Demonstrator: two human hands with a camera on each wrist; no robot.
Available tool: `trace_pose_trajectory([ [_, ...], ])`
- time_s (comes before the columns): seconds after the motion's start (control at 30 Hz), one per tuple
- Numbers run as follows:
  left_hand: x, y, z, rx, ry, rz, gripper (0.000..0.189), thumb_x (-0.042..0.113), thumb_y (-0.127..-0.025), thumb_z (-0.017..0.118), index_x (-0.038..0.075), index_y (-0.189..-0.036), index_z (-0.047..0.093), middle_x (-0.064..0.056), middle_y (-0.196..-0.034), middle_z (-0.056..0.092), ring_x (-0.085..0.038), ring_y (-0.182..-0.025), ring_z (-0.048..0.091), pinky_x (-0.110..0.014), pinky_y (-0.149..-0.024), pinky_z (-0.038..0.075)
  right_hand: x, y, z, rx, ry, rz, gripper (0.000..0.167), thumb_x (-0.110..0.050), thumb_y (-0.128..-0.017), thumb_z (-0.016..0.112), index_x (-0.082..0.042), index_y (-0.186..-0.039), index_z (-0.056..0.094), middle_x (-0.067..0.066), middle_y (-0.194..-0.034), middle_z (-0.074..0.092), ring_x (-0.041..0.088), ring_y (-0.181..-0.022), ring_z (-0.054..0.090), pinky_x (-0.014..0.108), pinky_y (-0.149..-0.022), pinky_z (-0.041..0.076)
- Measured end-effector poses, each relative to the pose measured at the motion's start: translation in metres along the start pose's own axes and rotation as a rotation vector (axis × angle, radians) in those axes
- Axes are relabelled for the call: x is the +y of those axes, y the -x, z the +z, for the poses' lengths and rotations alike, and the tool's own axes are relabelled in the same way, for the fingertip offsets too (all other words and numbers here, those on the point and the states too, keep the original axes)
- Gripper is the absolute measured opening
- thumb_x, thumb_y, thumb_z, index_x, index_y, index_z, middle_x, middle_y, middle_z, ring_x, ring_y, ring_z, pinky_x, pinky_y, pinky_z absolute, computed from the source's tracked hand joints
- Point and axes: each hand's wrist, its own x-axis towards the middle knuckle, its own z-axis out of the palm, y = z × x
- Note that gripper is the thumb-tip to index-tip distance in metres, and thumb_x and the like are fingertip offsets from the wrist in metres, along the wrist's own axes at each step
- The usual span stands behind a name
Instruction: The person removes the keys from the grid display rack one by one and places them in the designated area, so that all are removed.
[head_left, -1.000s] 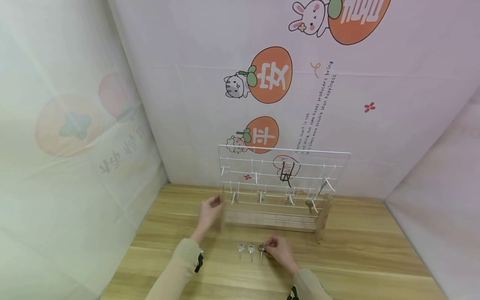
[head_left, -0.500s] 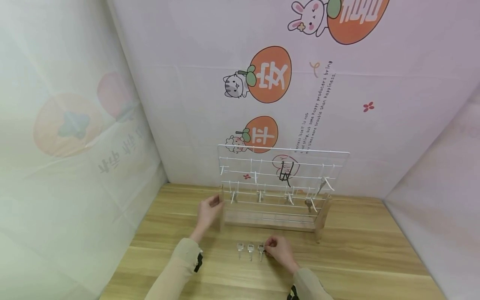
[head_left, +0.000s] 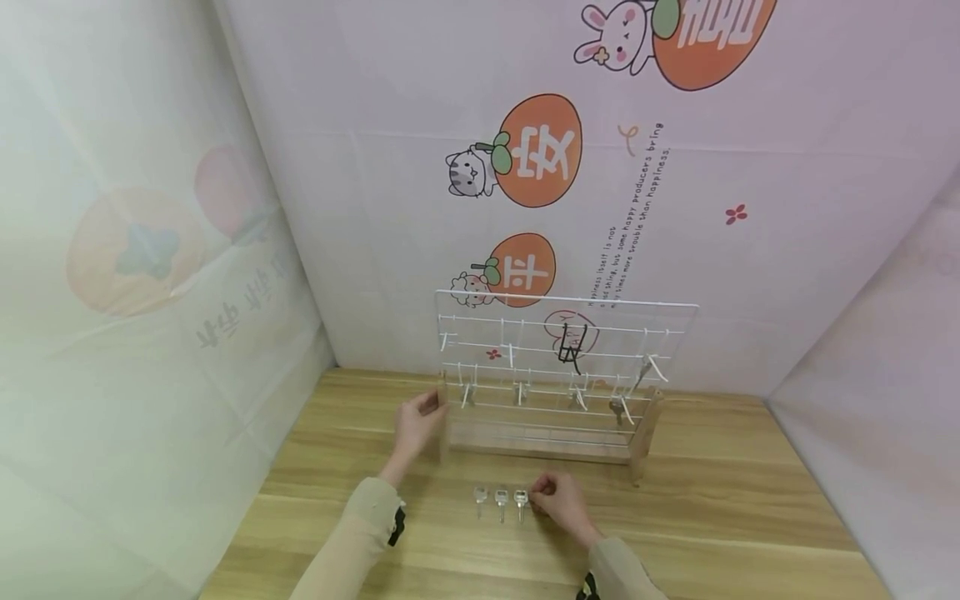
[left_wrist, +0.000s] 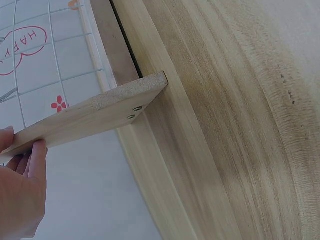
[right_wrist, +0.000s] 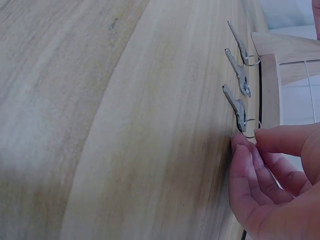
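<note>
My left hand grips the wooden side post of a white wire rack, its thumb and fingers on opposite faces of the board. On the table my right hand pinches the ring of the rightmost silver key between thumb and fingertips. That key lies beside a middle key and a left key, the three in a row in front of the rack. Thin rings show on them in the right wrist view.
White hooks stick out from the rack, and several hold keys, such as the hanging key at lower right. A black wire piece hangs on the grid. Printed cloth walls enclose the wooden table.
The rightmost key has turned a little at my right fingertips; its head looked dark and now shows bright, like the other two. My left hand has stayed on the post.
</note>
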Motion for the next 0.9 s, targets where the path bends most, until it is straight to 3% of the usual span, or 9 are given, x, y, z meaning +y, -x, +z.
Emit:
trace_pose_trajectory([
  [0.4, 0.003, 0.001, 0.000, 0.005, 0.029, -0.002, 0.036, 0.000, -0.088, 0.069, -0.012, -0.121, 0.062, -0.032, -0.123, 0.064, -0.044, -0.112, 0.066, -0.045, -0.096, 0.059, -0.011, 0.003, -0.016, 0.045, 0.065, 0.061, 0.011, 0.000, -0.077, 0.072, -0.001, -0.088, 0.068, 0.006, -0.081, 0.068, 0.010, -0.073, 0.058, 0.015, -0.061, 0.050],
  [0.9, 0.005, 0.002, 0.000, 0.012, 0.024, 0.000, 0.037, 0.001, -0.088, 0.070, -0.012, -0.122, 0.062, -0.032, -0.123, 0.064, -0.044, -0.112, 0.067, -0.044, -0.094, 0.060, -0.043, 0.006, -0.051, 0.158, 0.119, -0.006, 0.009, -0.004, -0.082, 0.075, -0.009, -0.087, 0.070, 0.004, -0.085, 0.074, 0.009, -0.073, 0.066, 0.015, -0.063, 0.056],
])
